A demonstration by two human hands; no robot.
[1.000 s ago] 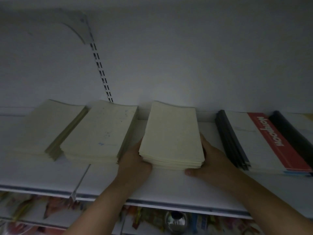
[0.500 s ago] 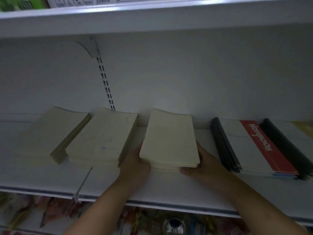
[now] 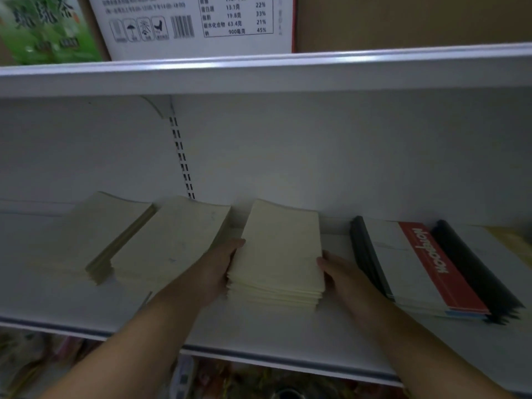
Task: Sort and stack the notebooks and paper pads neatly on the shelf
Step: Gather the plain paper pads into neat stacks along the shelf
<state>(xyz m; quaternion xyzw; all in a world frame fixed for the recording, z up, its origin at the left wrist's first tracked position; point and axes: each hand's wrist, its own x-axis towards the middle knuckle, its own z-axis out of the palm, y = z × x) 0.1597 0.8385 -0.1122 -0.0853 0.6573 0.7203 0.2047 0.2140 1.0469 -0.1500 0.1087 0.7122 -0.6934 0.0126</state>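
Since 1 second ago the view has tipped upward, so an upper shelf (image 3: 259,73) and a printed box (image 3: 190,21) on it now show, while both hands have stayed on either side of the same pad stack (image 3: 280,249); the right thumb, which lay at the near corner then, now sits further along the side. Nearest, the 2 forearms reach in over the shelf (image 3: 259,329) lip. The left hand (image 3: 218,266) lies with straight fingers pressed flat along the stack's left edge. The right hand (image 3: 342,272) touches the right edge, though I cannot tell whether its fingers curl under. The hands are apart, with the stack held between them, equally near to both. Its long axis runs away from the person toward the back wall, and its near end looks stepped, the lower pads poking out. My reading is that squaring it calls for a push at that near end. Left of the left hand lie 2 more pad stacks (image 3: 172,240); right of the right hand lie notebooks (image 3: 417,266), not touching it.
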